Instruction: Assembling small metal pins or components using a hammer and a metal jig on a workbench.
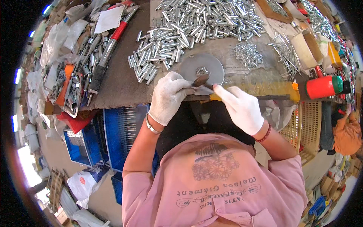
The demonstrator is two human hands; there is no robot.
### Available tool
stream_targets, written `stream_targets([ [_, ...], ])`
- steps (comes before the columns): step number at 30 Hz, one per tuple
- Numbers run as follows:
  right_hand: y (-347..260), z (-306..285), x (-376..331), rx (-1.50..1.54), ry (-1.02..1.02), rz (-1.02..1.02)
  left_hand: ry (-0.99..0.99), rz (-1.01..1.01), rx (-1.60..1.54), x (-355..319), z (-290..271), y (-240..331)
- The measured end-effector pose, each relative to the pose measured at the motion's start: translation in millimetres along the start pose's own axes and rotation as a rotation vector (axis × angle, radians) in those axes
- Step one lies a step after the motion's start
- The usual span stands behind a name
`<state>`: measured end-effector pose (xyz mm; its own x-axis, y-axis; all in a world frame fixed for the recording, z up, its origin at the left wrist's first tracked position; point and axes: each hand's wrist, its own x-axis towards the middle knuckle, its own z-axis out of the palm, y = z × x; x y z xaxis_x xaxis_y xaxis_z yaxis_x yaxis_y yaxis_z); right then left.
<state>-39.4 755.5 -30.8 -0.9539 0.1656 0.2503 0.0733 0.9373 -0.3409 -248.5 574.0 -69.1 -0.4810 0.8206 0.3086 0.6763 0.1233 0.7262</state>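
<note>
My left hand [170, 96], in a white glove, is closed on a small dark metal piece [202, 79] at the table's near edge. Close to the other end of that piece, my gloved right hand [242, 108] has its thumb and fingers pinched together; what they grip is too small to make out. Both hands are just in front of a round grey metal disc [185, 70], and a small cluster of metal bits [202, 70] sits at its middle. Behind the disc spreads a big heap of short silvery metal tubes [196, 22], several lined up at its near left.
Small pins [247, 54] and longer thin rods [286, 53] lie to the right. A red and green cylinder [324, 87] rests at the right edge. Tools and metal parts [87, 56] crowd the left. Blue crates [113, 140] and a yellow basket [310, 125] stand below.
</note>
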Motion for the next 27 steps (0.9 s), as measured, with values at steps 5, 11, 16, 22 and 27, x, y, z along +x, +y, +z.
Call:
stream_targets([
  [5,11.4,3.9,20.0,0.327,0.16,0.095,0.011,0.004,-0.017,0.9,-0.4,1.0],
  [11,11.9,0.5,42.0,-0.121,0.191,-0.048,0.01,-0.01,-0.054,-2.9,-3.7,2.0],
  [16,-12.1,18.4,18.3,0.054,-0.077,0.161,0.03,-0.007,-0.07,-6.5,-0.7,0.4],
  [22,-24.0,20.8,7.7,0.701,-0.381,0.451,0.297,-0.107,-0.021,-38.4,21.4,29.3],
  [27,-28.5,28.2,-0.9,1.335,-0.532,0.788,0.168,-0.627,-0.396,-43.9,26.5,57.6],
])
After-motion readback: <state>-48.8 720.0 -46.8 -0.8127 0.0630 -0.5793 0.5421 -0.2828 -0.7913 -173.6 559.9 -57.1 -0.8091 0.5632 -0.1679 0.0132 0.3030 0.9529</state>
